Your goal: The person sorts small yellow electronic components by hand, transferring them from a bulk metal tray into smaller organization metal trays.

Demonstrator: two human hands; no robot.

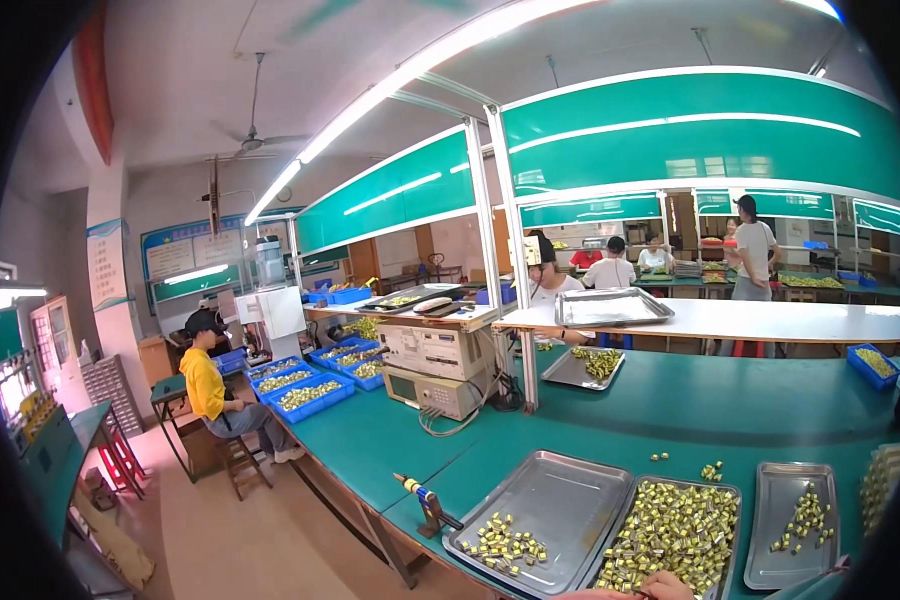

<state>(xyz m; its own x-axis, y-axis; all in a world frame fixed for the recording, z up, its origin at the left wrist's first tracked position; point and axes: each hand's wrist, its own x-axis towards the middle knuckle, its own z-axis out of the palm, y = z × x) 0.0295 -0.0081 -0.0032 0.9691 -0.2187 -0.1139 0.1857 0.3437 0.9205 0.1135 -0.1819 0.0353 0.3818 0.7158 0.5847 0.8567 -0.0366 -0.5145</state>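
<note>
A: From where I'm standing, I can barely see the worker's hands. Can you?

B: Just about. The right hand point(667, 585) shows at the near end of the full tray point(737, 522), over the small yellow-and-dark parts point(675, 530) heaped there. Its fingers look bent, but I can't tell if they pinch a part.

A: And the left hand point(595, 595)?

B: Only a sliver, low beside the right one, near that tray's corner. Wide, narrow or holding something, I can't tell.

A: So the parts are mostly in the middle?

B: Yes, they cover that tray nearly edge to edge. The left tray point(575, 505), just beside it, has a loose cluster toward its near left side, with bare metal beyond. The right tray point(785, 488) carries a smaller scatter, and a few loose pieces point(711, 471) lie on the green surface point(730, 410) past the full one.

A: What's that upright thing at the left tray's corner?

B: A small stand point(430, 508) with a blue-and-yellow top. Farther back there's another tray point(560, 378) with a pile at its right, and stacked instruments point(435, 355) by the blue bins point(315, 403).

A: Somebody in a yellow top point(206, 380) is sitting over there, too.
</note>
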